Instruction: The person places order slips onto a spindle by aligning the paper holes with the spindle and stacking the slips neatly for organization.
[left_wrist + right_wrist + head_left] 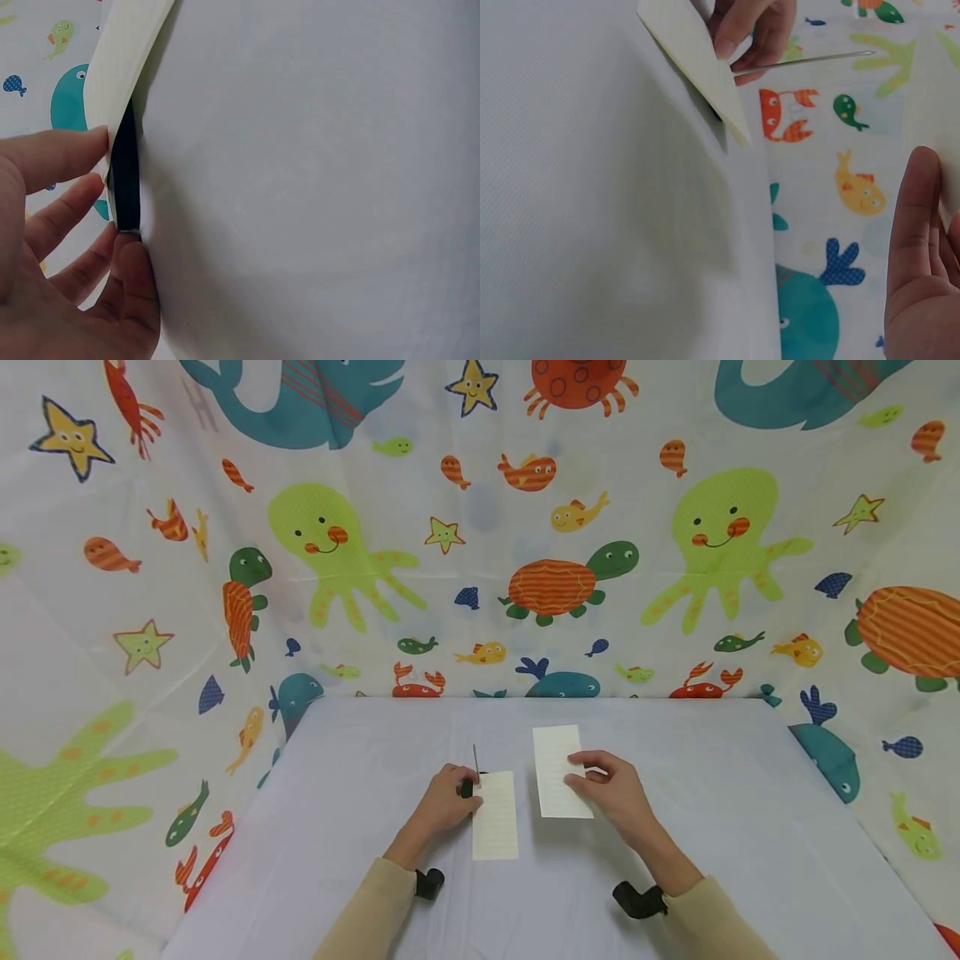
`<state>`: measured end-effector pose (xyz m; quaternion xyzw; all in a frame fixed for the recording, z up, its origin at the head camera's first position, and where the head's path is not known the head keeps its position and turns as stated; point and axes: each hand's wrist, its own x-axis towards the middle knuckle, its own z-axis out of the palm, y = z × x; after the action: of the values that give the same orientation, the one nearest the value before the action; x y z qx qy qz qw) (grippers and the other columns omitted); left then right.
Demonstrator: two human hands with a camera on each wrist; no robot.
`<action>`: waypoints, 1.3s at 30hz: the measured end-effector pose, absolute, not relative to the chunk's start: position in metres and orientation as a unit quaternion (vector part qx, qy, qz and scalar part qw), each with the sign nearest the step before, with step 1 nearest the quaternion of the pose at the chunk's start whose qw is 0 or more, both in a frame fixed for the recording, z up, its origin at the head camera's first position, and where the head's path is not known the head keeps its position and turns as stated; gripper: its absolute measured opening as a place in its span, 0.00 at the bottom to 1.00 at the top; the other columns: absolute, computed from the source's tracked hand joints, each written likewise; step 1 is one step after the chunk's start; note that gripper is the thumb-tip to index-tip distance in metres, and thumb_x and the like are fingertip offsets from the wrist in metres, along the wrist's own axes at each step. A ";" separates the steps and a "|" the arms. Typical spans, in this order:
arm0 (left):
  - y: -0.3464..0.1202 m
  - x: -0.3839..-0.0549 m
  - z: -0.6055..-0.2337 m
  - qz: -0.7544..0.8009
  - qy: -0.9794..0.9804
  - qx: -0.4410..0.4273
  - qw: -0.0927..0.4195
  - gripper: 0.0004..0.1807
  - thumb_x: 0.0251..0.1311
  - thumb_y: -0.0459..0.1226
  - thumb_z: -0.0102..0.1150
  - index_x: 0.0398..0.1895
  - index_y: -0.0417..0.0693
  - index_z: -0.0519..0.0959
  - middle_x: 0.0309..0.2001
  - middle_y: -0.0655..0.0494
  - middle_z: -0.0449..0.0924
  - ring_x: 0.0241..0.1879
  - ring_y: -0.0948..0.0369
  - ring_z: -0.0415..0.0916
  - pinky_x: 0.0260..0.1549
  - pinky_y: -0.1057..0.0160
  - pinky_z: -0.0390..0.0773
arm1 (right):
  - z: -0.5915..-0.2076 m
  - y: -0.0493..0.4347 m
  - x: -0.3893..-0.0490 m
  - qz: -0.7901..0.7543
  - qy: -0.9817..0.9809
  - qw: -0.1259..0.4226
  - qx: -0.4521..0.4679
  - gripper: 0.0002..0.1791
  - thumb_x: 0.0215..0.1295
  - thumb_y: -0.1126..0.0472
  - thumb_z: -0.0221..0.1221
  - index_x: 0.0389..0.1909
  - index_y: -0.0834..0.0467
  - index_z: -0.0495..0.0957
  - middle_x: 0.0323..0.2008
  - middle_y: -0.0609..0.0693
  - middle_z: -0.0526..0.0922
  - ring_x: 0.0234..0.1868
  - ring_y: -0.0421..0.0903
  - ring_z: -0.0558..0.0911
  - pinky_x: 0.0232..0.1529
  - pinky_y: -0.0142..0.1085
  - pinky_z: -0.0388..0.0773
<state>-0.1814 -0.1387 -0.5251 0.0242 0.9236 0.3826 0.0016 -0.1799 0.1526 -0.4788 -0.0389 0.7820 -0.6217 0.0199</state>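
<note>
My left hand (pixel 446 797) pinches the left edge of a cream lined paper (pixel 497 820), with the thumb on top. Under the paper, a dark navy flat strip (pixel 127 180) shows in the left wrist view, with fingertips at its end. A thin metal needle-like rod (pixel 810 61) sticks out from the left fingers, pointing away from me in the head view. My right hand (pixel 617 789) holds a second lined paper sheet (pixel 557 772) by its right edge, thumb and fingers pinching it above the table. The dark strip is mostly hidden beneath the left paper.
The table (pixel 337 760) has a white cloth. A white curtain (pixel 465 510) printed with sea animals hangs behind it and along both sides. Each wrist carries a black device, one at the left cuff (pixel 430 884) and one at the right cuff (pixel 637 900).
</note>
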 end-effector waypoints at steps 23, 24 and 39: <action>-0.142 -0.180 -0.527 0.385 0.922 0.030 0.008 0.15 0.61 0.38 0.68 0.50 0.44 0.82 0.52 0.44 0.74 0.45 0.52 0.71 0.46 0.50 0.75 | -0.463 0.112 -0.179 -0.640 0.765 0.008 -0.072 0.17 0.60 0.63 0.71 0.51 0.58 0.84 0.53 0.55 0.80 0.42 0.51 0.79 0.40 0.28 0.79; -0.142 -0.181 -0.527 0.384 0.923 0.030 0.008 0.15 0.62 0.38 0.68 0.50 0.44 0.82 0.52 0.44 0.74 0.45 0.53 0.71 0.47 0.50 0.75 | -0.462 0.110 -0.179 -0.640 0.765 0.007 -0.074 0.17 0.60 0.63 0.71 0.51 0.58 0.84 0.53 0.55 0.80 0.42 0.51 0.79 0.40 0.29 0.79; -0.144 -0.182 -0.529 0.372 0.927 0.040 0.011 0.15 0.64 0.39 0.67 0.51 0.45 0.83 0.54 0.44 0.74 0.45 0.53 0.71 0.47 0.50 0.75 | -0.456 0.091 -0.178 -0.646 0.758 0.012 -0.088 0.17 0.61 0.64 0.71 0.51 0.57 0.84 0.52 0.54 0.81 0.43 0.51 0.81 0.42 0.31 0.81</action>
<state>-0.1823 -0.1442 -0.5292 0.0402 0.9271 0.3725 0.0108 -0.1776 0.0915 -0.4556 -0.0878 0.7583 -0.6458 0.0119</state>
